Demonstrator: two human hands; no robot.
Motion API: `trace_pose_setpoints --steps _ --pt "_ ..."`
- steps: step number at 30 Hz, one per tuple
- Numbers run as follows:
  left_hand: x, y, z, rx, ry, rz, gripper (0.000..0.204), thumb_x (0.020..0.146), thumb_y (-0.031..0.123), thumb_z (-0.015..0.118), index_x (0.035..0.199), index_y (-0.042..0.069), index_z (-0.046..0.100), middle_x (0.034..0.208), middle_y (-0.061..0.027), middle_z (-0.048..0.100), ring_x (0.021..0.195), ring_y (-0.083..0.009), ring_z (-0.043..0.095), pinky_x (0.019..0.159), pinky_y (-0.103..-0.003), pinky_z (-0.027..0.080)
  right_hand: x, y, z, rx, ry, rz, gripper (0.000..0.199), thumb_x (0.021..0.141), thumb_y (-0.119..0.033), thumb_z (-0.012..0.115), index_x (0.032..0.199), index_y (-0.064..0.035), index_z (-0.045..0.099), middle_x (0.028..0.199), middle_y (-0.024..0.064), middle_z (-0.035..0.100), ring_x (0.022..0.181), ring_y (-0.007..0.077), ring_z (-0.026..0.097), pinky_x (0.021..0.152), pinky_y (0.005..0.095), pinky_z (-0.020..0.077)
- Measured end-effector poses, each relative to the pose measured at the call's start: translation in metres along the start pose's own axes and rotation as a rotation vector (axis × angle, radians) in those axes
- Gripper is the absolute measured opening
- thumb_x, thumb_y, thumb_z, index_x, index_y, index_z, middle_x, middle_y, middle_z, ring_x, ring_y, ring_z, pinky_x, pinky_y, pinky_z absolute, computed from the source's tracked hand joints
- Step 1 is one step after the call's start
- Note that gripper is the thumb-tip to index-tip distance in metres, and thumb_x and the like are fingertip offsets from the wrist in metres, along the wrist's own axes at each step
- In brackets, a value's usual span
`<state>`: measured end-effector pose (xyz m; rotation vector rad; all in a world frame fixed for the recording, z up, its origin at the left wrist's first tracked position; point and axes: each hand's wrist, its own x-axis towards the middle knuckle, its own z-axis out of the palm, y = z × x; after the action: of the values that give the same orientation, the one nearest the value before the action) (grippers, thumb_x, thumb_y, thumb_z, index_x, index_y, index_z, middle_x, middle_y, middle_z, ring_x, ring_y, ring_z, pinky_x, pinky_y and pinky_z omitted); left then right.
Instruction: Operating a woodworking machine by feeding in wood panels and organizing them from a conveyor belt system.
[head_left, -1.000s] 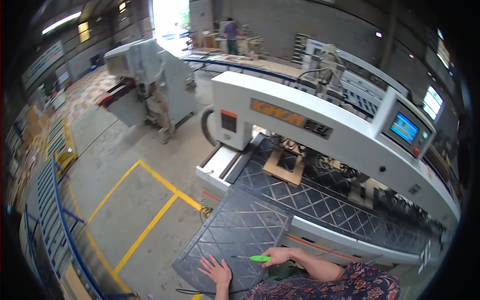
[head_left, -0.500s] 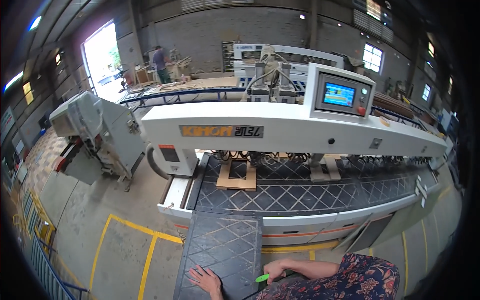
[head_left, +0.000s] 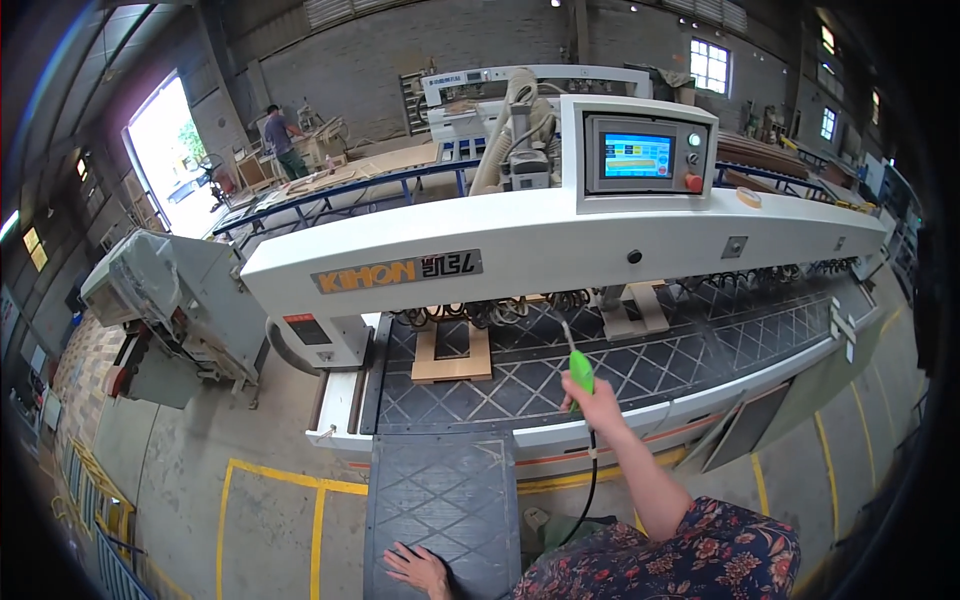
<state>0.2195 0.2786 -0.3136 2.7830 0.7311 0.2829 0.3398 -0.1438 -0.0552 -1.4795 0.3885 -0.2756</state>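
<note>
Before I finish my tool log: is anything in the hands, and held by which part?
The right hand holds a green-handled tool by its handle; the left hand holds nothing, resting on the dark patterned panel.

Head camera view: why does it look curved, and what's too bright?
Head view: the fisheye lens bends the front edge of the long black cross-hatched machine bed and leaves dark corners; head view: the tall doorway glares nearly white.
</note>
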Motion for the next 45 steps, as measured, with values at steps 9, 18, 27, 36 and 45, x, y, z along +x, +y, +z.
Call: trace_pose_setpoints --steps 9,18,27,36,45 --pt "0.000 0.014 0.010 -0.011 -0.060 -0.136 0.055 0.096 0.032 0.047 0.145 0.008 0.040 0.157 -0.0196 0.023 0.147 -0.0348 0.017 0.116 -0.060 0.009 0.025 0.010 0.003 0.097 0.230 -0.083 0.020 0.092 -0.021 0.066 0.094 -0.0014 0.061 0.057 -0.0016 0.049 0.045 0.0076 0.046 0.048 0.0273 0.0477" --pt "0.003 0.024 0.029 0.056 -0.018 -0.227 0.054 0.097 0.032 0.044 0.146 0.009 0.039 0.157 -0.0182 0.025 0.146 -0.0353 0.021 0.114 -0.061 0.014 0.055 -0.011 -0.038 0.347 0.166 -0.203 0.019 0.091 -0.015 0.061 0.103 -0.0001 0.061 0.065 0.0026 0.055 0.060 0.0149 0.058 0.066 0.0311 0.0512" --pt "-0.005 0.020 0.033 0.137 0.032 -0.245 0.058 0.095 0.032 0.046 0.146 0.007 0.038 0.157 -0.0192 0.024 0.146 -0.0366 0.021 0.114 -0.061 0.014 0.053 -0.014 -0.033 0.267 -0.033 -0.174 0.021 0.091 -0.012 0.063 0.106 0.0022 0.062 0.069 0.0050 0.062 0.067 0.0157 0.063 0.068 0.0293 0.0506" --pt "-0.006 0.006 0.052 -0.318 0.491 0.176 0.059 0.098 0.041 0.042 0.146 0.008 0.040 0.153 -0.0224 0.032 0.142 -0.0406 0.025 0.112 -0.062 0.019 0.064 0.013 -0.015 0.327 0.107 -0.134 0.018 0.090 -0.018 0.065 0.092 -0.0005 0.066 0.069 0.0030 0.063 0.061 0.0115 0.061 0.060 0.0253 0.0454" --pt "-0.002 0.036 0.015 0.020 -0.079 -0.260 0.062 0.092 0.033 0.049 0.145 0.004 0.038 0.157 -0.0213 0.023 0.146 -0.0388 0.018 0.114 -0.062 0.014 0.072 0.003 -0.028 0.125 -0.376 -0.058 0.023 0.090 -0.016 0.065 0.105 0.0017 0.064 0.074 0.0046 0.065 0.071 0.0125 0.064 0.070 0.0288 0.0503"
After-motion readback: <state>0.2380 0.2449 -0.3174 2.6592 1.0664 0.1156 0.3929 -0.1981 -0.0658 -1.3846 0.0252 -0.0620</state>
